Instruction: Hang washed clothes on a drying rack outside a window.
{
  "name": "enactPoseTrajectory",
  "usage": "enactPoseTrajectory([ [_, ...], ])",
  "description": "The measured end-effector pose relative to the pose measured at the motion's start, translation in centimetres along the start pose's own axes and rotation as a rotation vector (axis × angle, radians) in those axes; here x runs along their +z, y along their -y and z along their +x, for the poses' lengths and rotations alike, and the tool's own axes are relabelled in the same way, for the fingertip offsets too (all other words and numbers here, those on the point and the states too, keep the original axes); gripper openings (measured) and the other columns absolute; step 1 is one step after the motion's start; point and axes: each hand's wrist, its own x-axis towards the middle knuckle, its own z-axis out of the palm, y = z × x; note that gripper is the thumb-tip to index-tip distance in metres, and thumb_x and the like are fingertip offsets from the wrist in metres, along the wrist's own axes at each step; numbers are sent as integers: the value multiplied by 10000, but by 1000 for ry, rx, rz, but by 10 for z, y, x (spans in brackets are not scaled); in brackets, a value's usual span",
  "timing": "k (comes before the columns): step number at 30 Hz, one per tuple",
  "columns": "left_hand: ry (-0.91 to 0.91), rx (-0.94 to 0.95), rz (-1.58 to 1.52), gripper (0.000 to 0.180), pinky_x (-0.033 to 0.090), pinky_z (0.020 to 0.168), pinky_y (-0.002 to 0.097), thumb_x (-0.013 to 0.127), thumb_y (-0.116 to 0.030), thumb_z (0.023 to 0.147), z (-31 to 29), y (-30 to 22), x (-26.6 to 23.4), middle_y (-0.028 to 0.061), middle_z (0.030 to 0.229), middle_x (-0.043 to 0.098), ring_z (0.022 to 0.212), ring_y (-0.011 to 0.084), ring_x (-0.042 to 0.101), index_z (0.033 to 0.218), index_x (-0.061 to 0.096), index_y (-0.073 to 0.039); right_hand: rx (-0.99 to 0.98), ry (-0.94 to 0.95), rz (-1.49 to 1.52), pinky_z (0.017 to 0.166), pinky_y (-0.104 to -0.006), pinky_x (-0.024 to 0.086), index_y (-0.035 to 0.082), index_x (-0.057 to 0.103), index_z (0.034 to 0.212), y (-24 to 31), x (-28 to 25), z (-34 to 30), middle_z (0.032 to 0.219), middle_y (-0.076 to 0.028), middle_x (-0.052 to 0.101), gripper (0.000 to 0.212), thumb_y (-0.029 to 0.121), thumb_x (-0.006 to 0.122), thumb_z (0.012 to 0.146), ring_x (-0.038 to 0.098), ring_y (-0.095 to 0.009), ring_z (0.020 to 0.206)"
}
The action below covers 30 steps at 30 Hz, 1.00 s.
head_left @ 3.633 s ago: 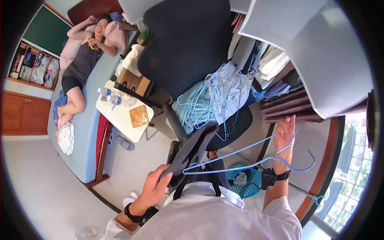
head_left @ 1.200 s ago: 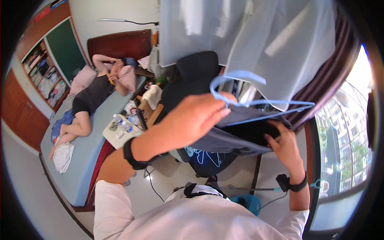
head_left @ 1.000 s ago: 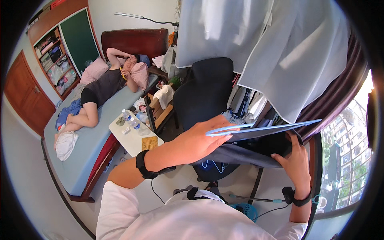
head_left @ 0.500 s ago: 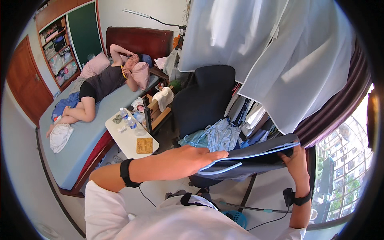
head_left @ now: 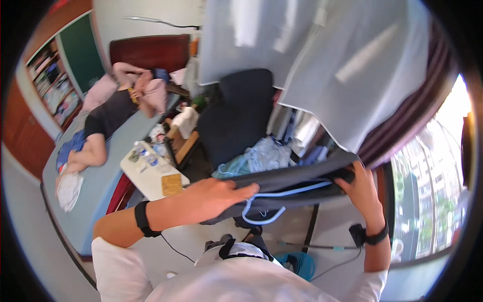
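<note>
A dark grey garment [head_left: 307, 170] stretches between my two hands in front of my body. My left hand [head_left: 219, 195] is closed on the garment's left part, its thumb pointing right along the upper edge. At the other end my right hand [head_left: 361, 194] grips the cloth with bent fingers. A light blue clothes hanger [head_left: 302, 191] lies along the garment's opening. Its curved hook [head_left: 262, 221] hangs down beside my left fingers. Whether the left fingers also touch the hanger is hidden.
Behind the garment stands a black chair [head_left: 236, 116] with light blue clothes [head_left: 269, 153] and hangers on it. A small white table [head_left: 146, 181] holds bottles. Someone lies on the bed [head_left: 121, 156]. White curtains [head_left: 312, 60] hang above; a blue basket [head_left: 301, 264] is on the floor.
The garment now spreads wider, beyond my left hand, and its opening faces me more. The hanger's bar sits lower, inside the opening. The whole view has shifted a little.
</note>
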Motion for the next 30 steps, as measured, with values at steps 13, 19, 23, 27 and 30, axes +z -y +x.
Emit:
enactPoseTrajectory([
  [13,-454,60,-437,62,381,524,223,586,-18,850,96,-17,-21,108,653,574,542,103,461,898,592,21,-498,96,603,525,-267,552,-56,549,1137,77,-102,-59,829,-147,685,567,169,805,684,686,-201,644],
  [19,-407,171,-688,107,426,693,200,614,-48,850,120,-42,-38,26,809,607,751,66,560,899,526,-14,-62,-394,-25,844,-365,473,-5,596,1070,23,-71,-73,1044,-156,628,434,260,720,748,608,-313,955],
  [23,-405,251,-803,118,376,662,171,566,-102,898,147,-56,-38,6,811,554,727,30,477,934,485,-25,100,-450,-36,644,-336,492,-1,615,925,18,-61,-95,844,-158,616,246,179,691,775,616,-320,742],
  [27,-785,552,-303,595,417,844,324,724,-152,752,167,-59,-14,152,1080,562,922,240,555,1231,399,-13,320,-663,91,583,-289,446,-23,606,841,9,-101,-120,679,-142,550,183,156,646,834,555,-195,609],
  [30,-864,634,43,719,444,859,405,771,-93,665,184,-80,-1,222,1195,514,1016,391,539,1260,374,-15,419,-720,54,499,-260,348,-42,537,761,-5,-130,-152,582,-84,423,279,198,598,891,370,-85,568],
])
